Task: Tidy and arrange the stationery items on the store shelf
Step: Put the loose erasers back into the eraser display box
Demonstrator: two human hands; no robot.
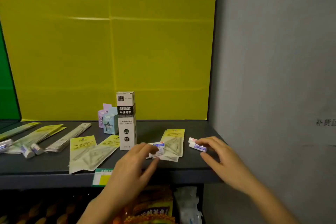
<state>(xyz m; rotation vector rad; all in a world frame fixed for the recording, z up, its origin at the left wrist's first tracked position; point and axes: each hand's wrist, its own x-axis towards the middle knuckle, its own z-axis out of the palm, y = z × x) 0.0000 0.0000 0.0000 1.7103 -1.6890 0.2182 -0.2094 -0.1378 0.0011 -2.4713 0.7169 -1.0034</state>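
Both hands over dark shelf, right end. Left hand fingers curled on small white eraser lying atop yellow-headed packet; pinch looks started, full grip unclear. Right hand fingertips closed on two stacked erasers near side wall. Likely gathering erasers into one group. Refill box upright behind; more packets scattered left.

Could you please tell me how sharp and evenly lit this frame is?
Head view: dim overall; the yellow backboard shows a faint glare streak; both hands, left hand and right hand, look motion-blurred; the tall white box stays legible; wide-angle bending at edges.
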